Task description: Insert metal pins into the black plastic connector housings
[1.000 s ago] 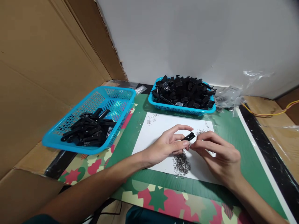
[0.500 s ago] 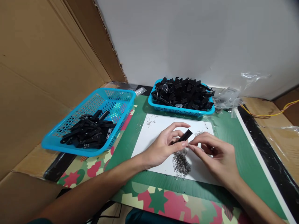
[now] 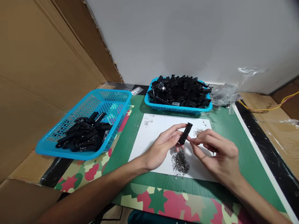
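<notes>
My left hand (image 3: 164,143) grips a narrow black plastic part (image 3: 186,133), tilted with its top end leaning right, above the paper. Close by on its right, my right hand (image 3: 216,149) has thumb and forefinger pinched together near the part's side. Whatever sits in that pinch is too small to make out. Below the hands, a heap of tiny metal springs or bent wire pieces (image 3: 180,162) lies on a white sheet of paper (image 3: 144,149). Smaller clusters of similar pieces lie at the sheet's upper left (image 3: 148,120) and behind my right hand (image 3: 198,132).
A blue basket (image 3: 88,155) at left holds black parts (image 3: 86,132). Another blue basket (image 3: 177,109) at the back is heaped with black parts (image 3: 182,90). Clear plastic bags (image 3: 224,93) lie beside it. Cardboard (image 3: 46,62) walls the left side; a yellow wire (image 3: 263,109) runs at right.
The black part has turned more upright in my left hand, whose thumb has drawn back along it. My right fingers stay pinched beside it. The whole view has shifted slightly.
</notes>
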A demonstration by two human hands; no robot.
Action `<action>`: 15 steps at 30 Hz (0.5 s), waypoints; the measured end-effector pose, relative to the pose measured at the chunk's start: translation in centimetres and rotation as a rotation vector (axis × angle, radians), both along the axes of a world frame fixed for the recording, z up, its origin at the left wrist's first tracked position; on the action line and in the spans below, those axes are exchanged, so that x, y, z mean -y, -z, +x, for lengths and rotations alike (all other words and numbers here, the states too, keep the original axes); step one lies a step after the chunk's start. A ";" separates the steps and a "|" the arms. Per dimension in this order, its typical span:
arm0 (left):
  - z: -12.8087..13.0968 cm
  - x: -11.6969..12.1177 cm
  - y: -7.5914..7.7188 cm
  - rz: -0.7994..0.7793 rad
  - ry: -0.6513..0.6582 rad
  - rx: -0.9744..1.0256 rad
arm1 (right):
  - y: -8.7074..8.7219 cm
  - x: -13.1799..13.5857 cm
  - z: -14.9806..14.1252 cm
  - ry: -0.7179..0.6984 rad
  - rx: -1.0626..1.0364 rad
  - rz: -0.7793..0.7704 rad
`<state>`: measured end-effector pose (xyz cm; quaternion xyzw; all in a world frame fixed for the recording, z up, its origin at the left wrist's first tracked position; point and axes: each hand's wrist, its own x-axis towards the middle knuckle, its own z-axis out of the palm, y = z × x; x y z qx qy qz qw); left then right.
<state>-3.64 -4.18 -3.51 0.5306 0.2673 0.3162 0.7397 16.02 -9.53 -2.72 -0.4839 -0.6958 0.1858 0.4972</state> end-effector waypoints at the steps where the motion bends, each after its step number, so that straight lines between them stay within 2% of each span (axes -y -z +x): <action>1: 0.0 0.0 0.0 -0.002 0.005 0.016 | 0.0 0.0 0.1 -0.011 0.031 0.041; 6: -0.1 0.3 -0.1 0.059 -0.037 -0.010 | -0.1 -0.1 0.4 -0.111 0.106 0.111; 15: 0.0 0.4 -0.4 0.087 -0.059 -0.089 | 0.1 -0.2 0.8 -0.129 0.207 0.143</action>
